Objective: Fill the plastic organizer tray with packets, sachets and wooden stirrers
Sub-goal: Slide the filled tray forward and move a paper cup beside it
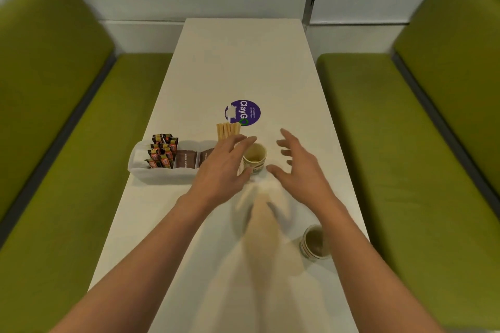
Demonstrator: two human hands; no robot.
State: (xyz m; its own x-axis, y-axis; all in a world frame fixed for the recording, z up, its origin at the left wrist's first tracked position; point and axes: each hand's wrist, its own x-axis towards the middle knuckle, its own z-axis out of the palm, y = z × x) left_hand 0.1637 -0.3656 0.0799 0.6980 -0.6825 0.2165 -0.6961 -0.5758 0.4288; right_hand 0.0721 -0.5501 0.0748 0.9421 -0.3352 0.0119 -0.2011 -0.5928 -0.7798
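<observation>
Head view, one frame. A white table ran away from the camera between two green bench seats. The plastic organizer tray, translucent white, sat on the table's left side, long axis across the table. Its leftmost compartment held dark packets with orange marks, standing on end; the next compartment held brown sachets, and a further brown sachet showed in the compartment after that, partly behind the left hand. Wooden stirrers stood upright at the tray's right end, their tops overlapping the lower edge of a round purple sticker on the tabletop. The left hand was held over the tray's right end, fingers extended and loosely apart, gripping nothing; its fingertips reached just beside the rim of a small paper cup that stood upright immediately right of the tray. The right hand hovered to the right of that cup, fingers spread wide and curled slightly, also empty and apart from the cup. The cup thus lay between the two hands. A second paper cup stood near the table's right edge, close against the right forearm. A blurred pale smear ran down the table between the forearms; what it was could not be told.
</observation>
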